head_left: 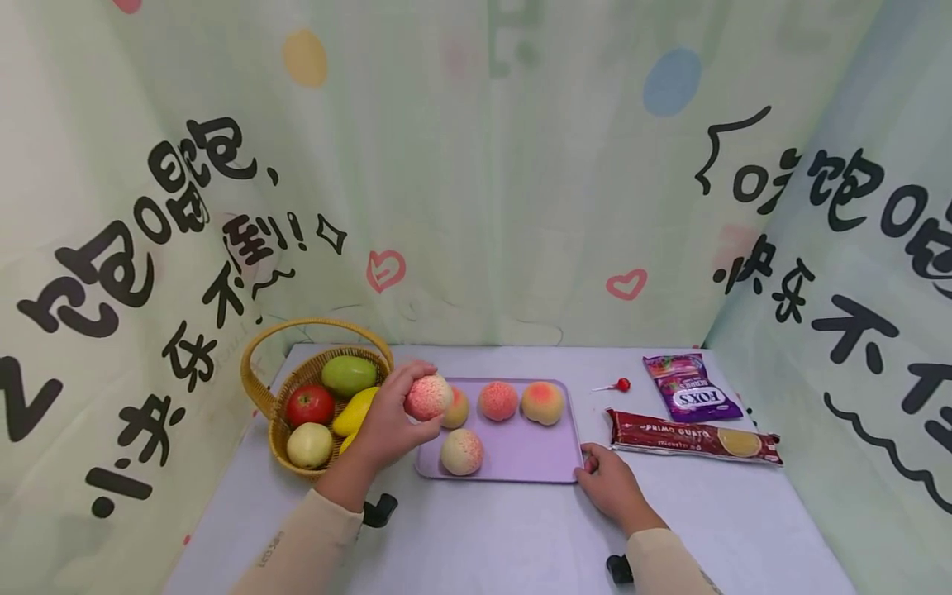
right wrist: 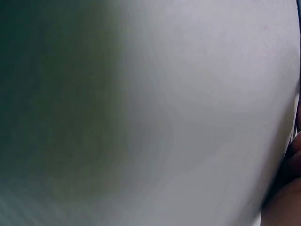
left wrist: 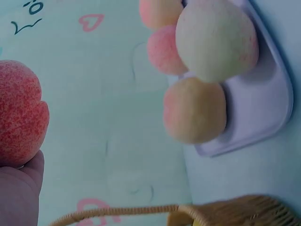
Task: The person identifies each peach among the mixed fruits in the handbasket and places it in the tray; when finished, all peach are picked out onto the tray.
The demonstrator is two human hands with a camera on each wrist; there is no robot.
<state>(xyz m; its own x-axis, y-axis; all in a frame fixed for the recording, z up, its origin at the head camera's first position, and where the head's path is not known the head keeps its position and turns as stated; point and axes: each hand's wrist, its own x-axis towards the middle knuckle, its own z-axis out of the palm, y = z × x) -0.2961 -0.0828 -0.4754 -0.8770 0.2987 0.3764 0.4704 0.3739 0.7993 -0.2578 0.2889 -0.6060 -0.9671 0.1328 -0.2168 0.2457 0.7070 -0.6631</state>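
Note:
My left hand (head_left: 392, 421) holds a pink speckled peach (head_left: 429, 397) between fingers and thumb, above the left part of a lilac tray (head_left: 524, 454). On the tray are several more peaches: a pale one (head_left: 462, 452) near the front, a pink one (head_left: 497, 401) and a yellow-orange one (head_left: 542, 402) at the back, and a yellowish one (head_left: 456, 408) partly hidden by the held peach. The left wrist view shows the held peach (left wrist: 21, 115) at its left edge. With curled fingers, my right hand (head_left: 611, 487) grips the tray's rim near the front right corner.
To the left stands a wicker basket (head_left: 278, 442) with a tall handle, holding a red apple (head_left: 310, 406), a green mango (head_left: 349, 376) and other fruit. Right of the tray lie a red lollipop (head_left: 622, 385), a purple candy bag (head_left: 692, 388) and a long red spaghetti packet (head_left: 692, 438).

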